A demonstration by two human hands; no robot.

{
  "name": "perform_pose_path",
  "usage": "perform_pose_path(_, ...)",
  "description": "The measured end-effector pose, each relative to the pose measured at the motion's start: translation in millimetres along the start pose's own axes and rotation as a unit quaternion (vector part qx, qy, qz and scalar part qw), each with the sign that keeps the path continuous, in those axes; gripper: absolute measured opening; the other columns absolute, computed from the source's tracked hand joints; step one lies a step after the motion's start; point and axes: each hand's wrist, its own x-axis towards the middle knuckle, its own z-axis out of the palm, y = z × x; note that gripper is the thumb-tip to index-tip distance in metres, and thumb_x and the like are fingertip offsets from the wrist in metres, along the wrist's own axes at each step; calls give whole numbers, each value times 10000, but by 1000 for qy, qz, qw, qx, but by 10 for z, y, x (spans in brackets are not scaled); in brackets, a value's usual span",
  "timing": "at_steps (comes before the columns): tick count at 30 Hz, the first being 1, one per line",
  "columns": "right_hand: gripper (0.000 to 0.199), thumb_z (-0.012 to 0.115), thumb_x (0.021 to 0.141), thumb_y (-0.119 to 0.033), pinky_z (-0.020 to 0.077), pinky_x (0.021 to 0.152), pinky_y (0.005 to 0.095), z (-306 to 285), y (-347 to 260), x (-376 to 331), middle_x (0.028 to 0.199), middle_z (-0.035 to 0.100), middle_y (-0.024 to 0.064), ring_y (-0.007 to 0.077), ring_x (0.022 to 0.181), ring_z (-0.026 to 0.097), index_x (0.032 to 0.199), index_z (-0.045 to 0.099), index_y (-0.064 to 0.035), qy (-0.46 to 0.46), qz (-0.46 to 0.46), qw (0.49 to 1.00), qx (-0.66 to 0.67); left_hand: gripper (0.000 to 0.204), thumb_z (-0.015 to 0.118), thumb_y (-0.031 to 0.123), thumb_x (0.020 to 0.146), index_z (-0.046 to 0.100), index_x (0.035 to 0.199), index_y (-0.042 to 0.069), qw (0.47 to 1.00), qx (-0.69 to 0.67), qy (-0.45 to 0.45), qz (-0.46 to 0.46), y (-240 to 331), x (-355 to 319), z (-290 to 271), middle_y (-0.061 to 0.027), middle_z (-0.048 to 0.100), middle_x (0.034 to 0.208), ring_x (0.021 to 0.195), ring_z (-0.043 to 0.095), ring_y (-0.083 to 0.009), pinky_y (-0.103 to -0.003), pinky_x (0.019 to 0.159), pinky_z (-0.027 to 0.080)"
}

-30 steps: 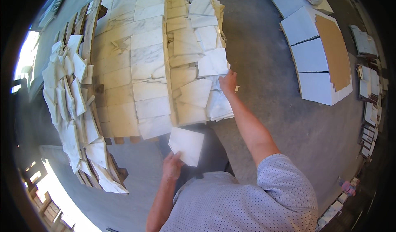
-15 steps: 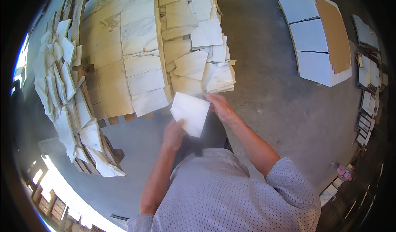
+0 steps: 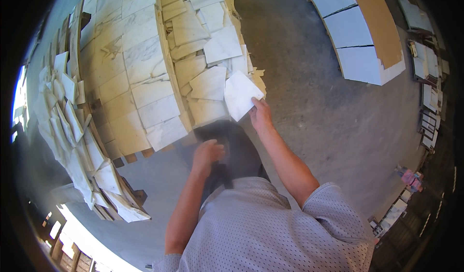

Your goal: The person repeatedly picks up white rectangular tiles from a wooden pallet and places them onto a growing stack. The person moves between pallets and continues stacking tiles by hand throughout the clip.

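My right hand [image 3: 261, 116] grips the lower right edge of a broken white marble slab [image 3: 242, 94], thumb on its face. That slab is over the near right end of a pile of irregular marble pieces [image 3: 209, 82]; whether it touches them I cannot tell. My left hand [image 3: 208, 156] is in front of my body, fingers loosely curled, with nothing seen in it.
Left of the pile, beyond a wooden strip [image 3: 170, 64], lie rows of rectangular marble tiles [image 3: 154, 91]. Broken slabs [image 3: 72, 146] lean on a wooden rack at far left. White panels and brown board [image 3: 360, 62] stand at right. Far right, a person [image 3: 412, 179] is small.
The slab has moved forward and right onto the pile's near end in my right hand. My left hand has let go of it and stays lower, near my body. The view has shifted slightly.
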Motion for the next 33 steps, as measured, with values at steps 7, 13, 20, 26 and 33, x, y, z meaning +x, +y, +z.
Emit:
perform_pose_path(7,289,617,899,-230,547,602,304,-133,40,402,884,683,128,187,722,666,1017,626,33,38,139,889,-434,332,489,251,987,562,1187,-4,999,-22,32,-5,-233,-114,-275,-181,680,1022,862,688,-265,-347,729,574)
perform_pose_path(13,245,607,897,-212,510,561,264,-279,372,-47,833,686,108,154,675,651,953,634,25,-52,129,886,-443,345,511,264,983,559,1190,-8,998,-34,40,32,-212,-411,-416,-164,682,1021,869,686,-250,-335,743,566)
perform_pose_path(20,200,585,918,-192,519,592,262,515,732,-577,853,690,103,143,698,654,957,628,0,-204,156,834,-488,363,524,250,986,548,1239,-9,969,19,131,210,351,-1509,-933,-122,648,1097,956,630,-189,-319,816,509)
perform_pose_path(26,222,585,943,-219,506,638,262,1370,892,-1060,879,690,98,146,721,644,982,621,-4,-357,137,788,-483,359,537,237,963,563,1217,-15,853,37,397,337,787,-2312,-2130,-107,634,1099,913,635,-161,-296,777,512)
perform_pose_path(33,216,593,938,-222,516,684,268,2235,1260,-1665,881,697,91,142,752,651,983,633,-14,-440,87,752,-483,433,586,237,933,505,1257,-38,789,-398,336,326,1315,-1957,-3541,-146,610,1135,986,639,-303,-409,810,563)
